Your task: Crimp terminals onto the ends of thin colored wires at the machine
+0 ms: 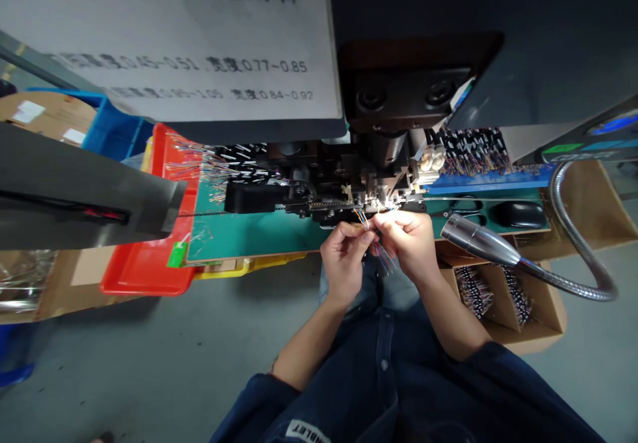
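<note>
My left hand (345,257) pinches a bundle of thin coloured wires (383,257) in front of a crimping machine (386,147). Close beside it, my right hand (409,240) is closed on wires of the same bundle, its fingertips near the lit die area. Orange, white and blue wire ends (361,217) stick up from my left fingers toward the machine. Loose purplish strands hang below, between both hands. My fingers hide exactly which wire each hand grips.
A green work mat (259,234) runs under the machine. At left lies a red tray (144,270); wire bundles (199,164) overhang it. A gooseneck lamp (481,240) reaches in from the right, above a divided cardboard box (535,333). A black mouse (521,214) sits on the mat.
</note>
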Available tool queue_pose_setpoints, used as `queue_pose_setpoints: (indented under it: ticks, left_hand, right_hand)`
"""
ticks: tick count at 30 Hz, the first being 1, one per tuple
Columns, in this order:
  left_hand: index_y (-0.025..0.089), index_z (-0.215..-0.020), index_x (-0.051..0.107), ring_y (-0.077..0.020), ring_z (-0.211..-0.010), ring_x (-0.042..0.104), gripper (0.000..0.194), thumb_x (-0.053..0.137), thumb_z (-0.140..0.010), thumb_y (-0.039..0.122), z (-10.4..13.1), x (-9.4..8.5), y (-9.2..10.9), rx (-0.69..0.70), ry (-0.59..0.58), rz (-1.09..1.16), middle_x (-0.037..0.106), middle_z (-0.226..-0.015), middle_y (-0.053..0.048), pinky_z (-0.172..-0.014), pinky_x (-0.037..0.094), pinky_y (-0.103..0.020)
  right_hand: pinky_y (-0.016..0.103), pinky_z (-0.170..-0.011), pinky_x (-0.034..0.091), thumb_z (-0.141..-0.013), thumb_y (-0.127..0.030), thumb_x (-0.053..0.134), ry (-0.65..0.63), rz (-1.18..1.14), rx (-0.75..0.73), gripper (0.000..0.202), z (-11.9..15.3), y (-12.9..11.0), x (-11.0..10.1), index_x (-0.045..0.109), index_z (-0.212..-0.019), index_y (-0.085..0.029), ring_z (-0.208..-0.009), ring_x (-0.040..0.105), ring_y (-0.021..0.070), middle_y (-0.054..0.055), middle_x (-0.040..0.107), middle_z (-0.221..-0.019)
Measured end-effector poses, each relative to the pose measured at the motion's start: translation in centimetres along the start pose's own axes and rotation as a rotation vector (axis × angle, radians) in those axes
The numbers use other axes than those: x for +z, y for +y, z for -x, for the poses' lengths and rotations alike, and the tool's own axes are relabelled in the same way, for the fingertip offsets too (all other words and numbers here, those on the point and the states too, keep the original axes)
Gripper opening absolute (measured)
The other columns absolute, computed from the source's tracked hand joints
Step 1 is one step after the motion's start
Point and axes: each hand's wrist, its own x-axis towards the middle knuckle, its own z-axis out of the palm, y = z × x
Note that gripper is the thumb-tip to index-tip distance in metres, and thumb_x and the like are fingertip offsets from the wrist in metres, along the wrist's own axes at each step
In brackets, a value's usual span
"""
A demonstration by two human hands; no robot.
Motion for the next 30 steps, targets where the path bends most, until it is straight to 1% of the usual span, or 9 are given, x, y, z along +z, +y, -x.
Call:
queue_pose_setpoints:
  ticks: [4,7,10,13,18,21,25,28,30]
  left_hand:
    - [0.022,-0.087,0.071,-0.0107,-0.059,0.069,0.039,0.098,-0.099,0.046,0.0,0.2,0.2,0.007,0.004,0.017,0.079,-0.082,0.001,-0.064,0.06,-0.025]
    - [0.022,-0.085,0.07,-0.0108,-0.058,0.069,0.042,0.098,-0.098,0.049,-0.1,0.2,0.3,0.011,0.015,0.004,0.077,-0.079,0.002,-0.063,0.06,-0.026]
    - [0.021,-0.085,0.07,-0.0111,-0.058,0.07,0.044,0.099,-0.097,0.051,-0.1,0.3,0.3,0.003,0.029,0.002,0.078,-0.08,0.002,-0.062,0.06,-0.025]
    - [0.021,-0.084,0.07,-0.0111,-0.058,0.07,0.044,0.1,-0.096,0.052,-0.2,0.4,0.3,0.006,0.039,0.011,0.078,-0.081,0.001,-0.06,0.059,-0.025]
    - [0.022,-0.086,0.071,-0.0109,-0.059,0.07,0.042,0.099,-0.096,0.052,-0.2,0.5,0.3,0.006,0.042,0.015,0.079,-0.082,0.001,-0.06,0.06,-0.025]
    - [0.021,-0.085,0.071,-0.0103,-0.057,0.068,0.043,0.1,-0.096,0.052,-0.2,0.4,0.4,-0.005,0.036,0.03,0.077,-0.079,0.002,-0.057,0.059,-0.023]
    - [0.022,-0.087,0.074,-0.0103,-0.053,0.065,0.039,0.099,-0.097,0.05,-0.2,0.4,0.5,-0.037,-0.025,0.064,0.076,-0.076,0.003,-0.056,0.059,-0.024]
    - [0.022,-0.085,0.074,-0.0108,-0.054,0.065,0.04,0.1,-0.095,0.052,-0.1,0.4,0.4,-0.047,-0.018,0.049,0.078,-0.08,0.002,-0.055,0.059,-0.025]
    - [0.022,-0.084,0.073,-0.0111,-0.054,0.066,0.042,0.101,-0.094,0.051,0.0,0.4,0.3,-0.054,-0.005,0.045,0.077,-0.08,0.003,-0.055,0.059,-0.025]
  right_hand:
    - [0.032,-0.051,0.044,-0.102,-0.062,0.086,-0.06,-0.103,0.024,0.041,-0.3,1.0,0.0,0.088,-0.085,-0.024,-0.048,0.059,0.0188,-0.004,0.056,-0.048]
    - [0.032,-0.051,0.043,-0.101,-0.064,0.086,-0.054,-0.102,0.036,0.044,-0.4,1.1,0.1,0.087,-0.085,-0.023,-0.048,0.059,0.0189,-0.005,0.053,-0.046]
    - [0.032,-0.052,0.042,-0.1,-0.067,0.087,-0.04,-0.081,0.038,0.047,-0.5,1.0,0.3,0.085,-0.083,-0.023,-0.048,0.06,0.0188,-0.006,0.052,-0.045]
    - [0.032,-0.054,0.044,-0.099,-0.068,0.087,-0.038,-0.083,0.035,0.049,-0.5,0.7,0.4,0.084,-0.08,-0.023,-0.046,0.057,0.0176,-0.006,0.051,-0.044]
    - [0.031,-0.055,0.047,-0.098,-0.065,0.089,-0.056,-0.112,0.055,0.046,-0.4,0.0,0.5,0.085,-0.08,-0.023,-0.048,0.059,0.0174,-0.006,0.052,-0.044]
    - [0.031,-0.052,0.046,-0.098,-0.065,0.09,-0.058,-0.092,0.027,0.045,-0.2,-0.3,0.4,0.087,-0.083,-0.023,-0.047,0.057,0.0169,-0.005,0.055,-0.046]
    - [0.031,-0.048,0.044,-0.096,-0.064,0.094,-0.039,-0.016,-0.01,0.041,0.0,-0.5,0.4,0.09,-0.093,-0.023,-0.046,0.054,0.0165,-0.004,0.059,-0.05]
    - [0.029,-0.044,0.04,-0.094,-0.063,0.096,-0.027,0.007,-0.044,0.042,0.2,-0.4,0.4,0.09,-0.09,-0.022,-0.045,0.054,0.0151,-0.001,0.065,-0.054]
    - [0.029,-0.043,0.04,-0.095,-0.066,0.093,-0.011,0.015,-0.06,0.046,0.1,-0.2,0.4,0.089,-0.087,-0.021,-0.044,0.053,0.0147,0.0,0.066,-0.054]
